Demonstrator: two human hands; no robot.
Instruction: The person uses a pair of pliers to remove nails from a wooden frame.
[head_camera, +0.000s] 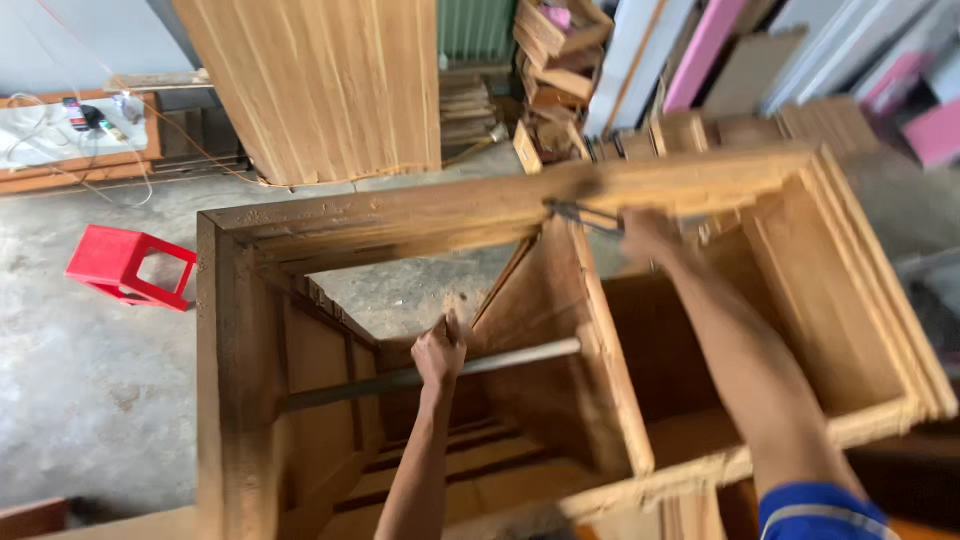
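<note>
– Cabinet frame (235, 330) of bare wood, standing open-topped on the concrete floor (80, 380) right under the camera. Where are the hands on it?

– Nearest is the blue sleeve (815, 510) at the bottom right, over the near rail. Then the left hand (438, 352), down inside the left compartment, fist closed around a rod (520, 355) that spans from the left wall to the upright divider (610, 370)

– And the other one?

– The right hand (648, 235) reaches over the divider to the far rail (400, 215), touching a dark tool (580, 213) that lies on its top edge. That part is smeared by motion, so I cannot tell whether the fingers are clamped on the tool or only resting by it

– So which step would you call it?

– My judgement: fitting or bracing the rod inside the frame while something is worked at the far rail. A next move would call for the left hand to hold the rod level and for the right to get a sure hold on the tool

– What is unclear?

– What kind of tool it is, how the rod's left end meets the wall, and the frame's near left corner, which is cut off. Beyond it, a red stool (128, 265) and a leaning wood panel (320, 85)
</note>
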